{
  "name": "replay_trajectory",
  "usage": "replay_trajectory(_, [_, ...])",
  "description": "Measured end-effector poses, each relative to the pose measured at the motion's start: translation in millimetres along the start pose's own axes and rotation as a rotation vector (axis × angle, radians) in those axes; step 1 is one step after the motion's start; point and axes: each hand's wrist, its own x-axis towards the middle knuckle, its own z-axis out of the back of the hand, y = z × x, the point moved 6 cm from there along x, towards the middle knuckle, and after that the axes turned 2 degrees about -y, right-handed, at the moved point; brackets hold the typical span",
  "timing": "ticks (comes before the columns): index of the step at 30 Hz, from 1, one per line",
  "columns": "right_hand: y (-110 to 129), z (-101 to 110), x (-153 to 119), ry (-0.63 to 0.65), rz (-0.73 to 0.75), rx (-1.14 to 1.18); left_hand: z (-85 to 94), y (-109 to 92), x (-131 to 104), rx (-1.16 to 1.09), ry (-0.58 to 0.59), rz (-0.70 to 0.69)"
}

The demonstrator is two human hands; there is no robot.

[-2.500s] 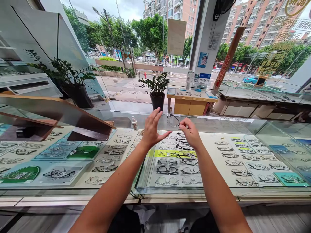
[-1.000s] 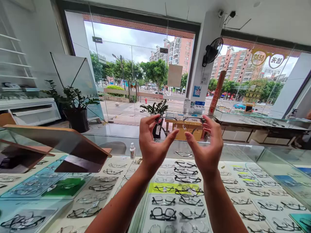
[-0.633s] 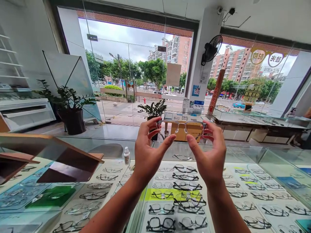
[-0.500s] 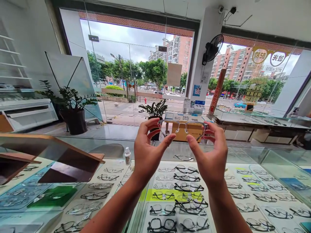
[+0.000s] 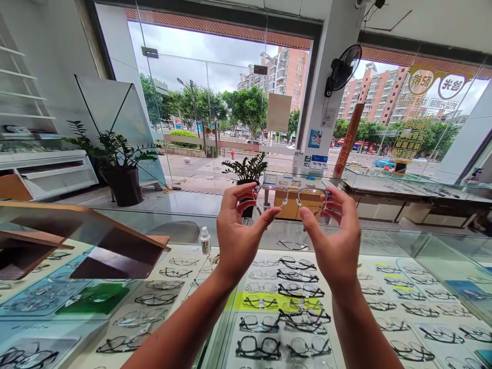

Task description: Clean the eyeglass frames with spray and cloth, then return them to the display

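Held up in front of me over the glass display counter [image 5: 184, 233] is a pair of eyeglasses [image 5: 292, 191] with clear lenses and a thin frame. My left hand [image 5: 240, 225] grips its left end, fingers curled at the hinge and thumb pointing inward below the lens. At the other end my right hand [image 5: 336, 230] grips the frame the same way. The temples are mostly hidden behind my fingers. Beneath my hands, rows of eyeglasses [image 5: 258, 347] lie in the case, some on a yellow-green strip [image 5: 239, 300].
A small white bottle [image 5: 205, 242] stands on the counter left of my left hand. Wooden display boards [image 5: 115, 251] lean at the left. Beyond the counter are potted plants [image 5: 122, 184], a yellow box [image 5: 292, 207] and another glass showcase [image 5: 384, 179].
The view has shifted slightly, so the room appears a little farther right. The eyeglasses are tilted a little differently, and light now glints on the lenses. Both hands keep their hold.
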Motion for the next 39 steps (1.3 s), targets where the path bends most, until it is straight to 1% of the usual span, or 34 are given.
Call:
replay_trajectory(5, [-3.7, -1.4, 0.9, 0.046, -0.039, -0.019, 1.1, -3.5, -0.2, 0.066, -0.008, -0.061])
replay_trajectory(11, [-4.6, -2.2, 3.0, 0.09, -0.068, -0.035, 1.5, -6.4, -2.2, 0.111, -0.014, -0.092])
replay_trajectory(15, [-4.5, -1.2, 3.7, 0.095, -0.073, -0.038, 1.8, -7.8, -3.9, 0.139, -0.016, -0.109])
replay_trajectory(25, [-4.7, 0.3, 3.3, 0.095, -0.069, -0.044, -1.2, -8.9, -5.6, 0.139, -0.001, -0.103])
replay_trajectory(39, [-3.2, -0.1, 3.5, 0.098, -0.062, -0.054, 0.2, -6.8, -4.3, 0.122, 0.002, -0.098])
